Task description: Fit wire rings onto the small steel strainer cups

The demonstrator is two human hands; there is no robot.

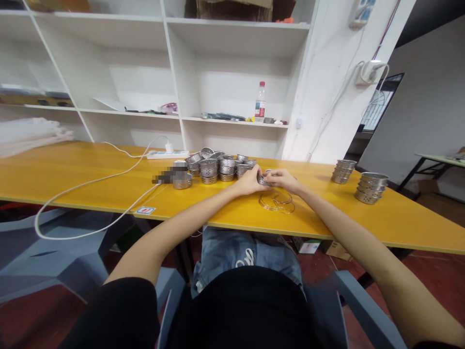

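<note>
Between my two hands is a small perforated metal cup (pixel 263 181), tilted and partly hidden by the fingers. My left hand (pixel 250 181) is closed on its left side. From the right, my right hand (pixel 284 180) has its fingers bent against the cup's rim; whether they also hold a wire is too small to tell. Just below the hands, several thin metal wire rings (pixel 278 203) lie loosely on the yellow table (pixel 232 218). Left of my left hand, a cluster of similar perforated metal cups (pixel 209 169) stands stacked and heaped.
Two stacks of metal cups (pixel 371 188) stand on the right of the table. A white power strip (pixel 167 154) with a trailing white cable (pixel 87 182) lies at the left. White shelves (pixel 238 53) rise behind, holding a plastic bottle (pixel 259 104).
</note>
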